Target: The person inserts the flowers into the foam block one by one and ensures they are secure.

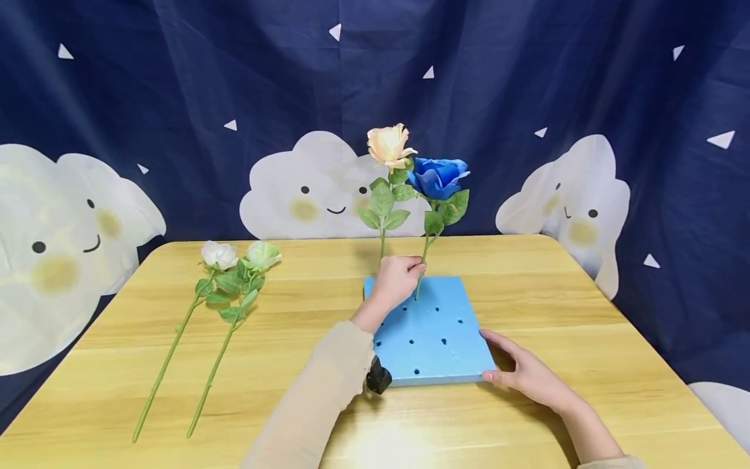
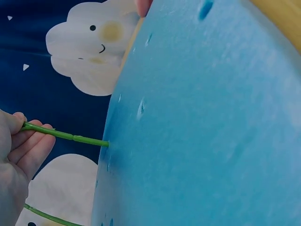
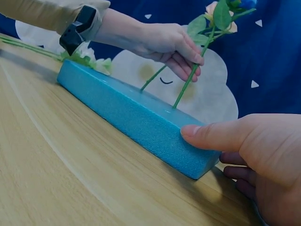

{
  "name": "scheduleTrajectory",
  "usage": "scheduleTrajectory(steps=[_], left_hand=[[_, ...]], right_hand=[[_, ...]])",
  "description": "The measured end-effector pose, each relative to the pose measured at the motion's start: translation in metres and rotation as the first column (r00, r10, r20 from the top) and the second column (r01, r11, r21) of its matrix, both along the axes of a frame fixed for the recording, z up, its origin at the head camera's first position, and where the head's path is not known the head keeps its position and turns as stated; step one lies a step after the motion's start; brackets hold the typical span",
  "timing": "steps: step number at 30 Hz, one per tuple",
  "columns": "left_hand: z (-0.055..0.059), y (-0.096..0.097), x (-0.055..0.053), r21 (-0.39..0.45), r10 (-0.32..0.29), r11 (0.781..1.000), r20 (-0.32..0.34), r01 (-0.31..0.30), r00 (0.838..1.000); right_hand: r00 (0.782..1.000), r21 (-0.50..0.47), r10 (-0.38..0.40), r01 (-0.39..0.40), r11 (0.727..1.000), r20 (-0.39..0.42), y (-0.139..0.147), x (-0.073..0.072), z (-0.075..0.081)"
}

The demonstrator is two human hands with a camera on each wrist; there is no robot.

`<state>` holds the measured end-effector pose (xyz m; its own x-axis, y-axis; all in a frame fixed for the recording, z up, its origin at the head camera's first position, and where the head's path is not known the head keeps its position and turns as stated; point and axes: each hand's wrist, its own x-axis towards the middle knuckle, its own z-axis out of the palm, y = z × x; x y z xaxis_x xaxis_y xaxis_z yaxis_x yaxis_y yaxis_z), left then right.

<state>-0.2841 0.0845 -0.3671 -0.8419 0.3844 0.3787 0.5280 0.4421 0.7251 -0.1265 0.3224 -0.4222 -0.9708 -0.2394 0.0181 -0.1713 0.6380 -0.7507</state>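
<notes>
My left hand (image 1: 398, 280) pinches the green stem of a blue rose (image 1: 438, 178) between thumb and fingers. The stem's lower end meets the top of a light blue foam block (image 1: 433, 358) dotted with small holes, as the left wrist view also shows at the stem (image 2: 89, 140). Behind it, a peach rose (image 1: 389, 144) stands upright in the block, part of its stem hidden by my left hand. At the block's near right corner rests my right hand (image 1: 530, 376), its thumb (image 3: 207, 135) touching the front face and its fingers extended along the right side.
A white rose (image 1: 219, 255) and a pale green-white rose (image 1: 262, 255) lie on the left of the wooden table (image 1: 316, 260), stems toward me. A black device (image 1: 378, 376) sits at the left wrist. Behind the table hangs a dark blue curtain (image 1: 193, 71) with clouds.
</notes>
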Motion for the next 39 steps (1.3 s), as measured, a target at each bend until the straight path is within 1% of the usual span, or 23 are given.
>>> scheduleTrajectory(steps=[5, 7, 12, 17, 21, 24, 30, 33, 36, 39], left_hand=[[-0.0002, 0.0006, 0.0010, 0.016, 0.008, 1.000, 0.064, -0.009, 0.998], [-0.0004, 0.0011, 0.0009, 0.022, 0.016, 1.000, 0.074, -0.018, 0.997], [0.0001, 0.0024, 0.0001, 0.045, 0.033, 0.998, 0.055, -0.036, 0.998], [0.0007, 0.0023, -0.0007, 0.068, 0.049, 0.996, 0.035, -0.051, 0.998], [0.0008, 0.0020, -0.0014, 0.069, 0.066, 0.995, 0.022, -0.068, 0.998], [0.0008, 0.0020, -0.0015, 0.077, 0.073, 0.994, 0.026, -0.075, 0.997], [-0.0013, 0.0008, -0.0009, 0.128, 0.099, 0.986, 0.070, -0.107, 0.993], [-0.0023, 0.0003, -0.0007, 0.137, 0.112, 0.983, 0.082, -0.123, 0.990], [-0.0026, 0.0005, -0.0009, 0.137, 0.118, 0.982, 0.078, -0.128, 0.990], [-0.0031, 0.0011, -0.0013, 0.113, 0.116, 0.986, 0.059, -0.122, 0.992]], right_hand=[[1.000, -0.008, 0.009, -0.009, 1.000, 0.012, 0.0000, 0.0002, -0.0007], [1.000, -0.002, 0.000, 0.000, 1.000, 0.013, 0.0001, 0.0006, -0.0012], [1.000, 0.011, -0.006, 0.006, 1.000, 0.005, 0.0004, -0.0004, -0.0011], [1.000, -0.002, 0.002, -0.002, 1.000, 0.007, 0.0004, -0.0012, 0.0002], [1.000, -0.011, 0.005, -0.005, 1.000, 0.009, 0.0004, -0.0013, 0.0003], [1.000, -0.010, 0.014, -0.014, 1.000, 0.003, 0.0004, -0.0013, -0.0001], [1.000, -0.011, 0.005, -0.005, 1.000, 0.015, 0.0012, -0.0016, 0.0005], [1.000, -0.012, 0.008, -0.008, 1.000, 0.016, 0.0015, -0.0014, 0.0008], [1.000, -0.017, 0.018, -0.018, 1.000, 0.009, 0.0010, -0.0010, 0.0004], [1.000, -0.025, 0.018, -0.017, 1.000, 0.010, 0.0009, -0.0008, -0.0002]])
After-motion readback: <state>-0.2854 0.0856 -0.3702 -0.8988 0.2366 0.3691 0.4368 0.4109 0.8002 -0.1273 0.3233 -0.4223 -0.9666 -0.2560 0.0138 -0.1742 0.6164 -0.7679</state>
